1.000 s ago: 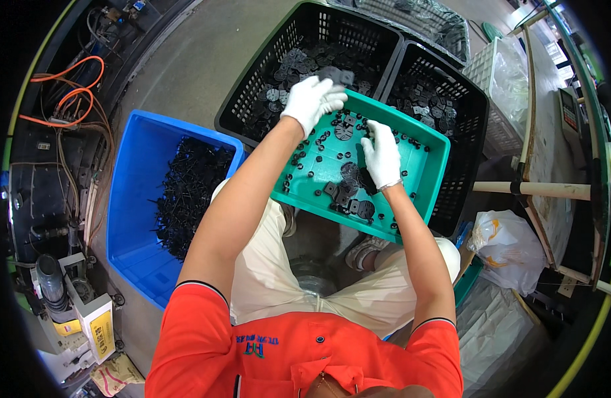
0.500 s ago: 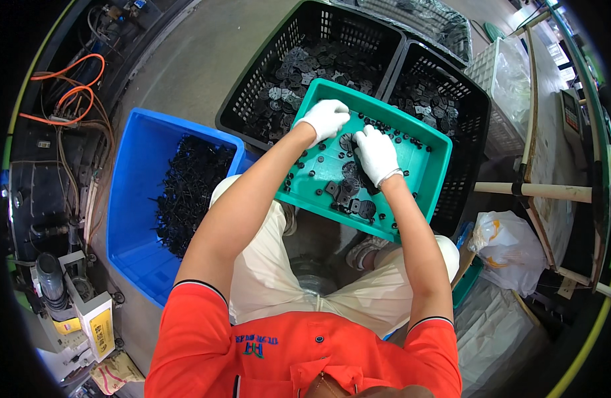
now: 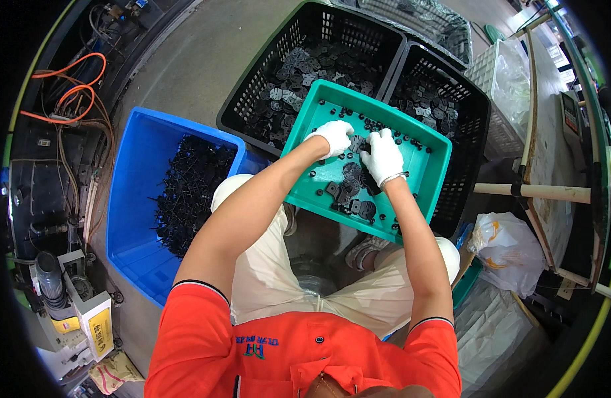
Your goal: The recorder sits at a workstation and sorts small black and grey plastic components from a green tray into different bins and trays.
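A green tray [image 3: 303, 189] holds flat black plastic pieces [image 3: 351, 189] and many small round black parts [image 3: 368, 125]. My left hand [image 3: 333, 138], in a white glove, is over its left-middle part with fingers curled together; what they pinch, if anything, is too small to make out. Just right of it, my gloved right hand [image 3: 383, 158] is closed, its fingertips down by dark pieces. Something dark shows beneath the right palm, but the hand hides most of it. The two hands are close together and apart.
Behind the tray stand two black crates [image 3: 244, 99] with flat black pieces. At left, a blue bin [image 3: 129, 219] holds a heap of thin black parts. A wooden rail [image 3: 551, 192] and a white plastic bag [image 3: 508, 249] are at right. Orange hose [image 3: 86, 88] hangs on machinery far left.
My left hand has moved down and slightly right, from near the tray's far side toward the right hand. My right hand has shifted slightly right and stays over the pieces.
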The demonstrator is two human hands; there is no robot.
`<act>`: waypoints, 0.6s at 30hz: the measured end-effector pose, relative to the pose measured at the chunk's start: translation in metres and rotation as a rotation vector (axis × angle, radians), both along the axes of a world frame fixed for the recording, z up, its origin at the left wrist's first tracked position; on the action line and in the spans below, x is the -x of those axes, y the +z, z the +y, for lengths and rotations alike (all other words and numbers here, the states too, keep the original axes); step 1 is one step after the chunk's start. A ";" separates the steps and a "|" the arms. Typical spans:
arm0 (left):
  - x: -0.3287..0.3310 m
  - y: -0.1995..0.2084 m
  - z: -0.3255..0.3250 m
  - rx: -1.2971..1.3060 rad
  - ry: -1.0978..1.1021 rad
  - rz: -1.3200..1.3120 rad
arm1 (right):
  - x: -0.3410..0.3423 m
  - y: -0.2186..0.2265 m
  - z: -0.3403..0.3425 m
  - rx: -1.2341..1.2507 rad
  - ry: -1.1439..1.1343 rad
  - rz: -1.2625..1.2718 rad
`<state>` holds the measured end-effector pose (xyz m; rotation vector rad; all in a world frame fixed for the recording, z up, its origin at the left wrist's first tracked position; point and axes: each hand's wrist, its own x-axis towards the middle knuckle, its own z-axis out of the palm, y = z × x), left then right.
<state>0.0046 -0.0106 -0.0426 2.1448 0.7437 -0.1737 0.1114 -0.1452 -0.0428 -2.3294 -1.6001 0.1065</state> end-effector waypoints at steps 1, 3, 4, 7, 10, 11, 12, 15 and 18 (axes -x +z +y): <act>0.000 -0.002 0.001 0.050 0.019 -0.029 | 0.001 0.001 0.000 0.000 0.005 0.016; 0.000 -0.005 0.003 0.100 0.038 -0.057 | 0.004 0.005 0.000 -0.028 0.002 0.078; 0.000 -0.004 0.004 0.197 0.076 -0.094 | 0.007 0.009 0.000 -0.054 -0.003 0.139; -0.002 0.005 0.002 0.432 0.190 -0.173 | 0.009 0.016 0.000 -0.140 -0.058 0.279; -0.003 0.028 0.000 0.553 0.271 -0.244 | 0.001 0.013 -0.001 -0.319 -0.127 0.488; -0.003 0.032 0.000 0.655 0.341 -0.323 | 0.001 0.015 -0.001 -0.356 -0.170 0.579; -0.003 0.034 0.000 0.757 0.410 -0.402 | -0.001 0.016 -0.002 -0.356 -0.172 0.576; -0.001 0.029 0.004 0.679 0.363 -0.365 | -0.009 0.027 -0.004 -0.415 -0.393 1.163; 0.000 0.015 0.003 0.409 0.246 -0.279 | -0.022 0.031 -0.004 -0.901 -0.432 1.552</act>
